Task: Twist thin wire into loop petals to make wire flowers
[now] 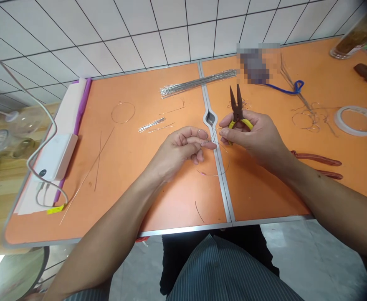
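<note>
Being pinched between the thumb and fingers of the left hand [188,146], a bent wire [213,136] is held over the metal strip [223,184] that divides the table [177,196]. Just right of the strip, a pair of pliers [238,110] is held in the right hand [254,129], fingers closed around its yellow handles; its tips are pointed away from the body and slightly parted. Whether the wire is also touched by the right fingertips cannot be told. A wire bundle [183,87] is laid across the far part of the strip. Left of the strip, short wires [152,124] are gathered near the left hand, and a white box [56,156] is placed well apart from it. Right of the strip, red handles [319,158] are partly hidden by the right forearm, and a tape roll [358,132] is set farther off.
</note>
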`<state>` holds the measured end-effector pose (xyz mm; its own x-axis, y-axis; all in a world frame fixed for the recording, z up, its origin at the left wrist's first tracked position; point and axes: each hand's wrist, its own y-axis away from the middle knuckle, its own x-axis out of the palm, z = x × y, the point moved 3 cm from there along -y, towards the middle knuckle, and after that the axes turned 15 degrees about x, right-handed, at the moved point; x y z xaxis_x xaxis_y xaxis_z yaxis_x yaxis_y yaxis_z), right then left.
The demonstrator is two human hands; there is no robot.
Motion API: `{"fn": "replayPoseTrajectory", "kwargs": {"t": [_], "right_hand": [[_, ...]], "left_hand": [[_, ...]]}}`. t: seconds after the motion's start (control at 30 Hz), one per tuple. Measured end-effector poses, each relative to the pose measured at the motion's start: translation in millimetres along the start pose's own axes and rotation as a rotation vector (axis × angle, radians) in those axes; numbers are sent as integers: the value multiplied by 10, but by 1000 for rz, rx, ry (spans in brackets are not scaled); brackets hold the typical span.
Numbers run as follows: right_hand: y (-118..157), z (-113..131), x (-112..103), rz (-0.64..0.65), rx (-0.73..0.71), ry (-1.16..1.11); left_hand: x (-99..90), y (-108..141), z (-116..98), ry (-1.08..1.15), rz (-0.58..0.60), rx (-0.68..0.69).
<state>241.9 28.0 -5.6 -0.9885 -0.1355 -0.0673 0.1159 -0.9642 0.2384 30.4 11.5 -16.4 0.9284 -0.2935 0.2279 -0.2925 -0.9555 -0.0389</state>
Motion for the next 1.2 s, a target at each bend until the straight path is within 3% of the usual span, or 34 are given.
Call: {"fn": "replayPoseTrajectory", "kwargs": {"t": [1.2], "right_hand": [[32, 10, 44, 58, 38, 23]], "left_hand": [[15, 16, 13, -100, 15, 13]]}}
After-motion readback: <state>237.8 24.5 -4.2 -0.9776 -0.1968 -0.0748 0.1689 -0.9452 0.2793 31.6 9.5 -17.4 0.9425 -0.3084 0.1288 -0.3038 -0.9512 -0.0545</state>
